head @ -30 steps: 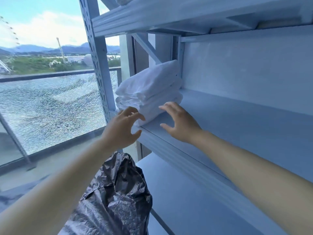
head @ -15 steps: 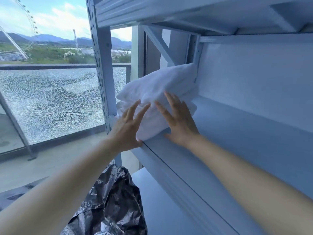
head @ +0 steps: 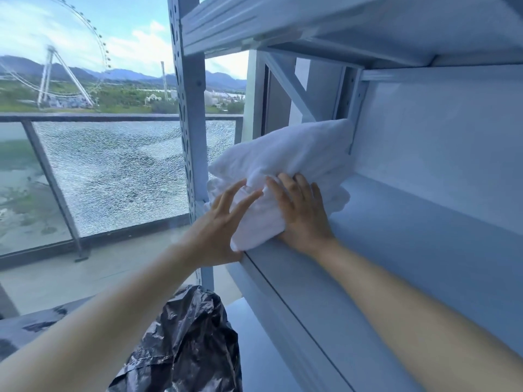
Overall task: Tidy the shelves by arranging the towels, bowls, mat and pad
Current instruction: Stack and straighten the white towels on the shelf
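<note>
A stack of folded white towels [head: 294, 154] lies at the left end of a pale blue metal shelf [head: 396, 239], against the corner upright. My left hand [head: 218, 222] presses its straight, spread fingers against the stack's front left side at the shelf's edge. My right hand [head: 302, 210] lies flat against the stack's front right side, fingers straight, palm on the shelf board. The towels bulge and crease between the two hands. No bowls, mat or pad are in view.
A crumpled black plastic bag [head: 186, 346] stands on the floor below the shelf's front edge. A perforated upright post [head: 186, 108] rises left of the towels. A lower shelf [head: 263, 349] and an upper shelf [head: 311, 21] frame the board. Cracked balcony glass [head: 113, 176] is at left.
Both hands have pushed further into the towel stack, which has shifted back toward the corner and creased. The view has moved closer.
</note>
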Demonstrator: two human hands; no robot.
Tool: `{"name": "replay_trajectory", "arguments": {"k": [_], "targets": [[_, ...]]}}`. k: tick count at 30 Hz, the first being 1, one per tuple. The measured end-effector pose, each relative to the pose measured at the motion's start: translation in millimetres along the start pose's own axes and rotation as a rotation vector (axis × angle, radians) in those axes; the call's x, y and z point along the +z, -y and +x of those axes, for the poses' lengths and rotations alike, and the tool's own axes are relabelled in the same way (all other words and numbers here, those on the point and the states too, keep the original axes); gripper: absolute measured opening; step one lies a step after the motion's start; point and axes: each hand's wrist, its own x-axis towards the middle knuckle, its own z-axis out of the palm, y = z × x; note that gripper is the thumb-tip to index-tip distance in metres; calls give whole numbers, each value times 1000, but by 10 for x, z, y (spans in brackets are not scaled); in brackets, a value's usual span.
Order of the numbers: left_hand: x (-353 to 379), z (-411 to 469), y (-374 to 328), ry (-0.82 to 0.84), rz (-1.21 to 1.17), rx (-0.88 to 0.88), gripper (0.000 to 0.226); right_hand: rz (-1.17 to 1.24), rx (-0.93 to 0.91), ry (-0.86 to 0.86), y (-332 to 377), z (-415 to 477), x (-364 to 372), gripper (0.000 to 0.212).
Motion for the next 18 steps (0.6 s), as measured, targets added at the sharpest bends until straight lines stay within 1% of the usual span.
{"name": "replay_trajectory", "arguments": {"k": [5,7,10,13,16,18], "targets": [[-47,116,63,-12,182,23,128,12,-48,-7,-66,-9,-48,75],[-41,174,83,-34,239,39,120,16,-62,-5,-92,-12,-53,74],[-20,220,79,-109,232,59,99,18,-78,-26,-138,-19,-44,71],[-70,244,-3,-139,197,51,98,46,-87,-48,-208,-69,-55,71],[-133,233,-157,-150,189,98,97,130,-85,-41,-294,-193,-120,72],[-137,216,-283,-164,176,146,95,191,-71,-8,-356,-299,-222,75]]}}
